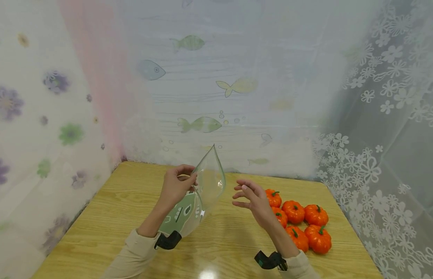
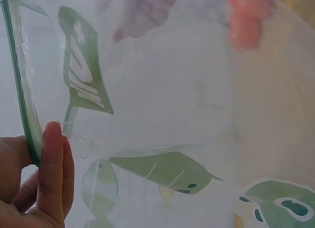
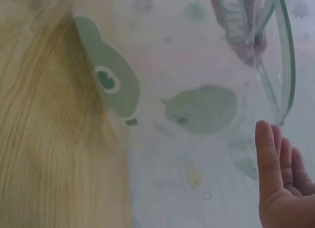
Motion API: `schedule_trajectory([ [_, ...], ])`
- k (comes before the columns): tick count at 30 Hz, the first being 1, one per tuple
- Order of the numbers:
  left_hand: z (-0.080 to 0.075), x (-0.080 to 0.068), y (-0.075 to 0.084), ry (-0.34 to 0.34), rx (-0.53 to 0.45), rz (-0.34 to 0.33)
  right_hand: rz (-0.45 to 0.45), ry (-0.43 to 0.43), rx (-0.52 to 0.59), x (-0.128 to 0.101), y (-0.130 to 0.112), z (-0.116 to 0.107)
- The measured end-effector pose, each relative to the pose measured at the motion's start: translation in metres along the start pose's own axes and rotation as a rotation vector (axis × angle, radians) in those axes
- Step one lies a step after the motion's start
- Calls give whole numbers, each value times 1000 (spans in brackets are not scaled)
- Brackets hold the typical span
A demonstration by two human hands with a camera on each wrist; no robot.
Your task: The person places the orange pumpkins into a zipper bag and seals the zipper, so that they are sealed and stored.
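- Plastic bag [image 1: 202,193]: your left hand [image 1: 176,186] holds a clear bag with green printed shapes above the middle of the table [image 1: 108,217], towards its far edge. The bag stands upright, one corner pointing up and its lower end down by your left wrist.
- Its contents: you can see straight through the clear film, and nothing shows inside it.
- Left hand: thumb and fingers are curled and pinch the bag's green-trimmed edge. The left wrist view shows the thumb [image 2: 51,174] lying flat along that edge, with the film filling the rest of the picture.
- Right hand [image 1: 252,201]: it hangs just to the right of the bag without touching it. The fingers are loosely spread and a little bent, and they hold nothing. In the right wrist view the fingertips [image 3: 268,154] lie side by side, close to the bag's curved rim but apart from it.
- Pumpkins [image 1: 300,223]: six small orange ones with green stems lie bunched together on the bare table near its right edge, just beyond your right hand. They are in no container; your wrist covers part of two of them.
- Curtains: printed sheets with fish and flowers hang along the table's far, left and right edges.
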State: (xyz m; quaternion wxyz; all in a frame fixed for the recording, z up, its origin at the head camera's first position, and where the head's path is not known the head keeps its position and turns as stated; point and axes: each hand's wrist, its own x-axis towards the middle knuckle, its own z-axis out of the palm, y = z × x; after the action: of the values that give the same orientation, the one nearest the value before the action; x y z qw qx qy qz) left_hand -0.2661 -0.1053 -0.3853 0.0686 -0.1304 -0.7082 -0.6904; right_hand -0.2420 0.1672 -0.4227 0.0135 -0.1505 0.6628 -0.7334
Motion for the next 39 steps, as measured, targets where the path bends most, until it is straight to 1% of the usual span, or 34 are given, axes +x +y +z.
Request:
schedule_trajectory([
  [6,5,-13,4,20,-2,-3,-93,12,33,-21,8,-13],
  [9,9,-19,5,30,1,-6,-144,1,53,-34,11,-23],
  [12,9,-19,5,32,4,1,-178,10,62,-42,15,-32],
  [20,5,-22,4,37,16,23,-177,87,-19,-63,16,-67],
  [27,3,-23,2,41,14,15,-222,163,-95,-80,11,-104],
  [33,1,-26,3,41,9,5,-207,290,-180,-94,2,-131],
  [39,-2,-25,3,53,-10,-5,-220,366,-191,-107,1,-155],
])
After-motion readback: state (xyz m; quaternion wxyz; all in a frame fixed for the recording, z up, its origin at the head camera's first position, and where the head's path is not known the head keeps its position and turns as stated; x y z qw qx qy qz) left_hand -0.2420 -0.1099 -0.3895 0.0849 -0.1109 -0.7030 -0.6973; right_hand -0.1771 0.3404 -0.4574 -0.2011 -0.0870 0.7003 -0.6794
